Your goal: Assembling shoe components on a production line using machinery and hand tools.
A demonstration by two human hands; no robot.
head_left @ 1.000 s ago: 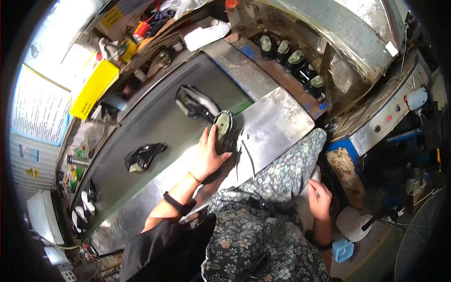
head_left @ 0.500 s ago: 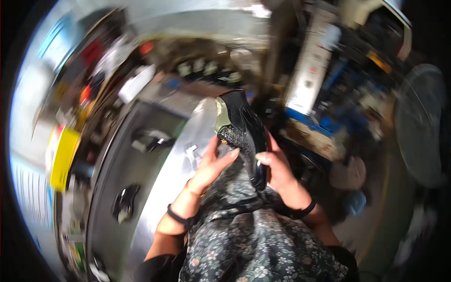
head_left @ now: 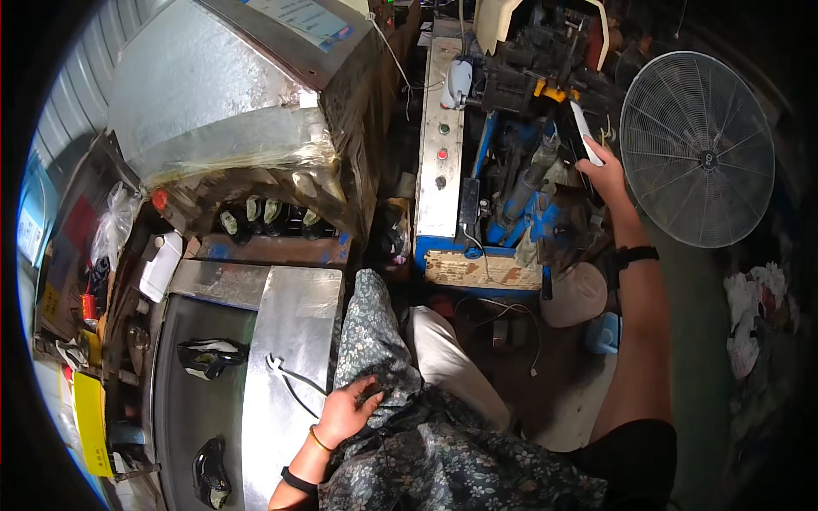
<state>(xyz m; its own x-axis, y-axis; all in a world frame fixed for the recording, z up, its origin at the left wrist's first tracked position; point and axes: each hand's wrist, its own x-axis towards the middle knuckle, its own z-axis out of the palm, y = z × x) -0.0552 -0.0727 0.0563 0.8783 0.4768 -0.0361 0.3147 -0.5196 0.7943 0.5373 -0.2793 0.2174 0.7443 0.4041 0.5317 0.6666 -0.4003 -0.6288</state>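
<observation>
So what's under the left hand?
Dark floral cloth shows beneath the fingers of the left hand. The patch directly under the palm is covered, and so is whatever the cloth drapes over.

Holds the right arm stretched far forward along the right side, almost straight. Bends slightly leftward at the right wrist. Has the right hand at the far end, with its fingers closed in a grip. Shows only a short part of the left forearm, from the lower edge. Rests the left hand low and close, with the back turned upward, loosely bent and ungripping.
</observation>
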